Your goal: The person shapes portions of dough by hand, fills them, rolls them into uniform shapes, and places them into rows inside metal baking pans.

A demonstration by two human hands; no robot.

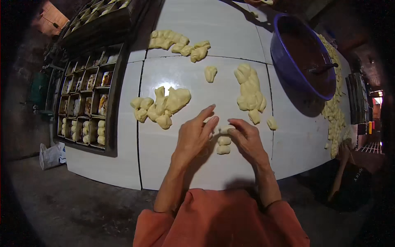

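In front of me a short row of small pale dough balls (pixel 224 140) lies on the white tabletop. My right hand (pixel 247 139) has its thumb and fingertips closed on the dough ball at the far end of that row. To the left of the row is my left hand (pixel 195 135), its fingers stretched out and apart; a pale bit shows beneath its fingertips, too hidden to name. Beyond the left hand sits a heap of torn dough lumps (pixel 168 103). A longer lumpy dough strip (pixel 250 88) lies past the right hand, and a single dough piece (pixel 210 74) rests between them.
At left stands a dark compartmented baking tray (pixel 112 103) with dough balls in its near row. More dough (pixel 179 42) lies farther back. A purple basin (pixel 284 61) stands right, beside many small dough pieces (pixel 335 111). Another person's arm (pixel 342 173) shows at the right edge.
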